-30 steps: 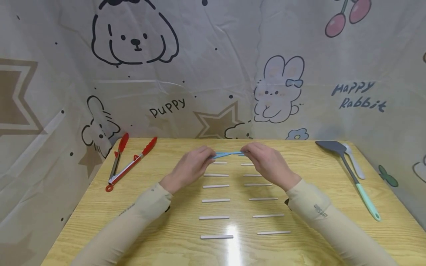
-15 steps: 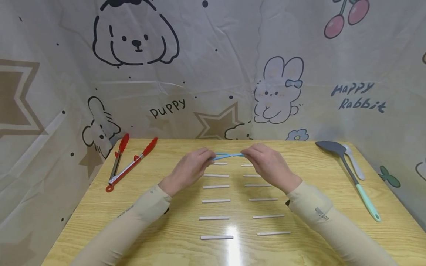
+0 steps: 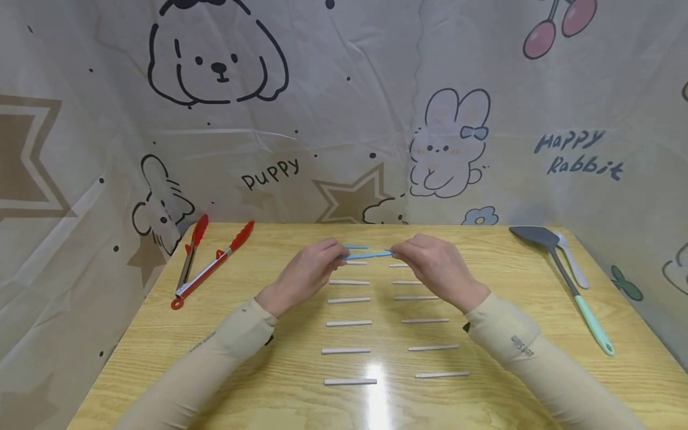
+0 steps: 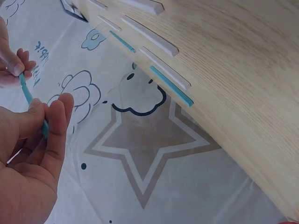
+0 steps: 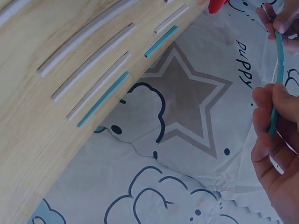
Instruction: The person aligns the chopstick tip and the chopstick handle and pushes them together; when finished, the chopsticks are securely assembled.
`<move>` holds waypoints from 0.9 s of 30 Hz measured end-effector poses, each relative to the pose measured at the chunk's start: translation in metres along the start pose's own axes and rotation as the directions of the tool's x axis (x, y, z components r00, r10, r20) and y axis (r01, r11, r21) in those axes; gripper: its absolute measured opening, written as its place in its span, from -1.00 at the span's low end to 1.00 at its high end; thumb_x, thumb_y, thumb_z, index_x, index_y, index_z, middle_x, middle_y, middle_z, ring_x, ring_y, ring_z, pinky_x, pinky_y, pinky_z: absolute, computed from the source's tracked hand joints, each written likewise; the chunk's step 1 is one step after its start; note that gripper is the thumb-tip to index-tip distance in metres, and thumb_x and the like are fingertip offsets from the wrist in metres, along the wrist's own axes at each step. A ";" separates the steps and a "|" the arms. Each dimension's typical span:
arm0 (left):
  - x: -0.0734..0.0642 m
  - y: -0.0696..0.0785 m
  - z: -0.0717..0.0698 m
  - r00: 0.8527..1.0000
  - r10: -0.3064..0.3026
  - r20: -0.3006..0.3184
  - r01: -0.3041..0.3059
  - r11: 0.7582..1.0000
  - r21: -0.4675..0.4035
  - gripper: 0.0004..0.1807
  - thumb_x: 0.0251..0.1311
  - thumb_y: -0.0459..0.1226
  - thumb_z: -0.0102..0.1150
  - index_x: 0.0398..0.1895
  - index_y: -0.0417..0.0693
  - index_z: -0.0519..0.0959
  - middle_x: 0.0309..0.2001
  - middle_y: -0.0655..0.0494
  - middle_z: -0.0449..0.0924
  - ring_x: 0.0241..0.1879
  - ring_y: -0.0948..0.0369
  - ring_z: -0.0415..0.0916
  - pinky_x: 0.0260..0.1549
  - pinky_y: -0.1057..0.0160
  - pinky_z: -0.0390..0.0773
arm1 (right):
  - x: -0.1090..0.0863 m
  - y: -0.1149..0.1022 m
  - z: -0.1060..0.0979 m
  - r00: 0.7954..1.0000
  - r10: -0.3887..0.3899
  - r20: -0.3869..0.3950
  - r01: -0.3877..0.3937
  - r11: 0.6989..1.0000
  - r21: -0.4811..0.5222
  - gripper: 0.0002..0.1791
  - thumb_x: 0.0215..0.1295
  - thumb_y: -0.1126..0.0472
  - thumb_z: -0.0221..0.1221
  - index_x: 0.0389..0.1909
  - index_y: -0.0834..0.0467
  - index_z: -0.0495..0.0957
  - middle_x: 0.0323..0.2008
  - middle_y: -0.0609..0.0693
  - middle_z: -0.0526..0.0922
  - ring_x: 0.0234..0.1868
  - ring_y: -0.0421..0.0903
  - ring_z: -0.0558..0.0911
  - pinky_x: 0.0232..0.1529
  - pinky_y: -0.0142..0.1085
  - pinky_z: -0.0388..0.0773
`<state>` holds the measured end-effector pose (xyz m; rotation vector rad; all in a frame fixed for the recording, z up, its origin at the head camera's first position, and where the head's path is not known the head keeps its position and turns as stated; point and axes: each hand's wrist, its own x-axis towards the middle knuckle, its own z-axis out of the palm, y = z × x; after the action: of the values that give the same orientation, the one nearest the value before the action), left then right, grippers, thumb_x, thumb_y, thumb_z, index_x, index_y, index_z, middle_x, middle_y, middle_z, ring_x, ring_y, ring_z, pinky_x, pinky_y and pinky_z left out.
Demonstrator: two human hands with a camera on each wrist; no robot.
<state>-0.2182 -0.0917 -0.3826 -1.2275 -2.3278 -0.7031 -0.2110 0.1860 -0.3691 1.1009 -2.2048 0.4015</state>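
Together, the left hand (image 3: 305, 272) and right hand (image 3: 438, 272) pinch a blue stick (image 5: 280, 69) near opposite ends, above the table (image 3: 285, 364) toward its far edge; white sticks (image 3: 346, 351) lie on the table.

Glossy wood-grain table (image 3: 457, 406) — creased cloth backdrop (image 3: 344, 113) — smooth, plastic-looking held stick (image 5: 280, 70)

The wooden table (image 3: 269, 397) bears tongs (image 3: 206, 273) near its far left corner, spatula (image 3: 584, 310) far right, white sticks (image 3: 349, 323) between, blue sticks (image 4: 172, 87) along the far edge.
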 end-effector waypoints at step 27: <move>0.005 0.007 -0.005 0.993 0.066 -0.099 -0.062 0.997 0.041 -0.94 0.16 -0.51 0.32 -0.30 -0.32 0.67 -0.41 0.07 0.49 -0.52 0.29 0.43 -0.47 0.49 0.50 | 0.007 0.000 0.003 0.997 -0.065 -0.048 0.071 0.988 0.135 -0.79 0.05 0.51 0.37 -0.29 0.24 0.66 -0.52 -0.01 0.62 -0.55 -0.16 0.57 -0.49 -0.35 0.60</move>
<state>-0.2140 -0.0884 -0.3743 -1.2164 -2.2009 -0.6802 -0.2151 0.1801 -0.3661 1.2246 -2.1212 0.5478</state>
